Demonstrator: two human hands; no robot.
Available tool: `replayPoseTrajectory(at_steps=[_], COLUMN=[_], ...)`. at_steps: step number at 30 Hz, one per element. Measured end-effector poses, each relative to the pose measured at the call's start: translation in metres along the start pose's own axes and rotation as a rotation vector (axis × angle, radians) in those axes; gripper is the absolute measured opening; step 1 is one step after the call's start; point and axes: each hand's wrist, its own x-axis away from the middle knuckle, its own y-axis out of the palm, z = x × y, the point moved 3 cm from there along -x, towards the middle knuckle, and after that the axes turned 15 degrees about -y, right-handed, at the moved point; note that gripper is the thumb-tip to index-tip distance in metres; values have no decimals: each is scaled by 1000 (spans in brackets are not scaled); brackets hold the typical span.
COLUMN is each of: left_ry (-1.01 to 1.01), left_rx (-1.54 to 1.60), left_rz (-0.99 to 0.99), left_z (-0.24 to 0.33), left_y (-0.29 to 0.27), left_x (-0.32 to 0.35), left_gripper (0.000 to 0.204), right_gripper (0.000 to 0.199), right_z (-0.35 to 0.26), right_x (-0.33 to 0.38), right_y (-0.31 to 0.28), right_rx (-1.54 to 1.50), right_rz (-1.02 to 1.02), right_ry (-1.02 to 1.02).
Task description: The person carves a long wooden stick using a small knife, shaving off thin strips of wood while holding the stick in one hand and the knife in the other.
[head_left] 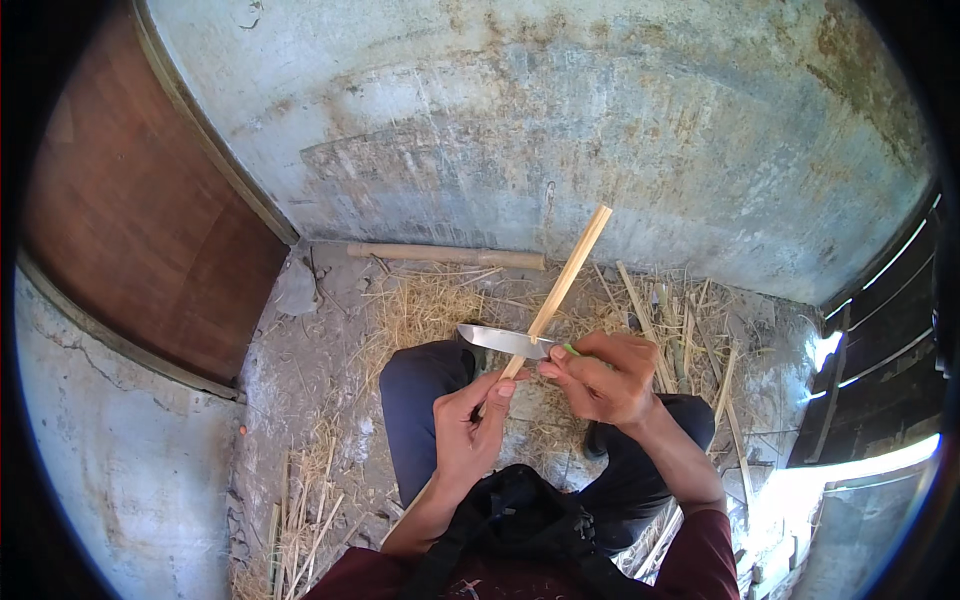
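Observation:
A pale bamboo strip [570, 270] slants up and away from me toward the wall. My left hand [468, 425] grips its lower end over my knees. My right hand [600, 375] holds a knife by a green handle, and the steel blade [503, 340] lies flat across the strip, pointing left. The blade meets the strip just above my left thumb. Both hands sit close together above my dark trousers.
Bamboo shavings and split strips [690, 330] litter the concrete floor ahead and to the right. A thick wooden stick [445, 256] lies along the base of the grey wall. A brown wooden door [140, 220] stands left. More strips [300, 530] lie at lower left.

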Motion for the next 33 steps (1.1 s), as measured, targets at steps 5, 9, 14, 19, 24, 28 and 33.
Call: replayPoseTrajectory(at_steps=[5,9,14,19,24,28,33], left_ry=[-38,-45,-42,-94,-103,-98,-103], left_rx=[-21,-67,-46,-72,-101,-86,-105], left_rz=[-36,-41,-32,-26,-18,-19,-19], left_z=[-1,-7,-13,-24,-23,-26,-30], left_y=[-4,-7,-10,-12,-16,-18,-19], left_x=[0,0,3,10,10,9,8], left_gripper=[33,29,29,29,28,27,25], right_gripper=[21,19,15,17,17,17,17], right_z=[9,15,21,43,45,45,42], right_x=[2,0,0,3,2,1,2], right_y=[-6,-9,-14,-22,-24,-23,-18], right_rx=[39,55,71,136,140,152,97], right_rz=[15,3,-2,119,110,83,50], right_ry=[-3,87,68,186,189,201,240])
